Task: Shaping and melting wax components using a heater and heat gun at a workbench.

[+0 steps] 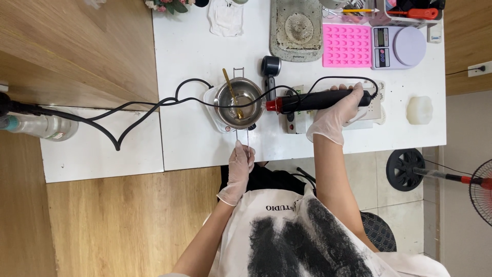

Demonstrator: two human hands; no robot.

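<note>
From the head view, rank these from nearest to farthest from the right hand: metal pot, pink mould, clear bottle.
Measured from the right hand:
1. Pink mould, just above it on the white table.
2. Metal pot, to its left, at the heat tool's tip.
3. Clear bottle, far left edge.

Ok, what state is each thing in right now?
Pot: upright on its base, gold spoon leaning inside.
Pot handle: pinched by left hand.
Heat gun: held level by right hand, red nozzle at the pot rim.
Scale: nothing on its platform.
Pink mould: flat, cavities up.
</note>
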